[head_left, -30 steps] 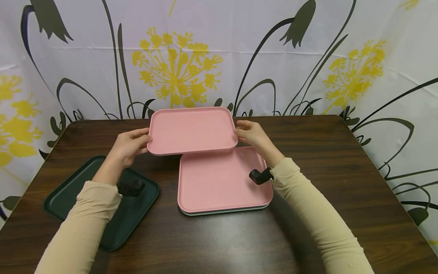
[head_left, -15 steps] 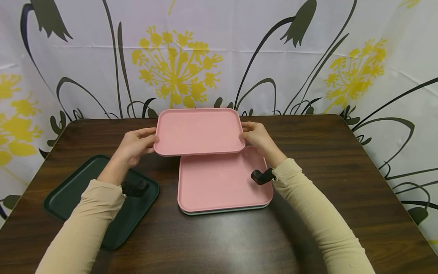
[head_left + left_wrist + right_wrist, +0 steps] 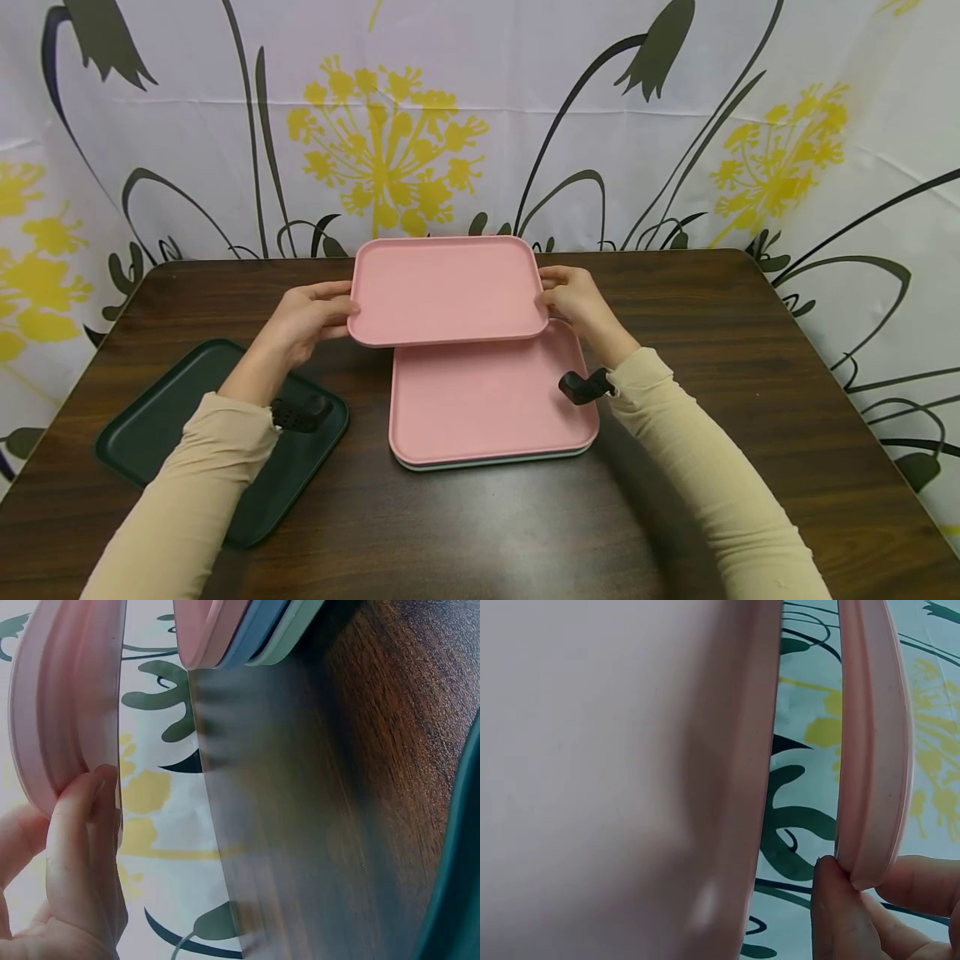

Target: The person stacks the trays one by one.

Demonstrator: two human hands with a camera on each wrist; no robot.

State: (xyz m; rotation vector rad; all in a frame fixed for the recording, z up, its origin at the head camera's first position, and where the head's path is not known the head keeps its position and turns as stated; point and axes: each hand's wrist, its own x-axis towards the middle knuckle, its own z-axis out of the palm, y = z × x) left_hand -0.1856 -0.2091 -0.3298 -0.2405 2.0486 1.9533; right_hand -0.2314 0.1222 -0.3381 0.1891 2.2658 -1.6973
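A pink rectangular tray [image 3: 448,292] is held up, tilted, above the back of a stack. My left hand [image 3: 300,321] pinches its left edge, and the left wrist view shows the thumb and fingers of that hand [image 3: 75,877] on the rim. On the opposite edge, my right hand [image 3: 581,304] grips the tray between thumb and fingers, as the right wrist view also shows at the tray's corner [image 3: 874,787]. Beneath lies another pink tray [image 3: 491,408], topping the stack. A blue tray [image 3: 253,634] and a pale green tray [image 3: 289,634] sit under it.
A dark green tray [image 3: 300,467] lies angled on the left of the brown wooden table [image 3: 735,350], partly under the left forearm. Behind the table hangs a white cloth [image 3: 540,67] printed with yellow and grey-green flowers.
Both hands have carried the raised pink tray to the right, bringing it more squarely over the back of the stack. The stack and the dark green tray have stayed put.
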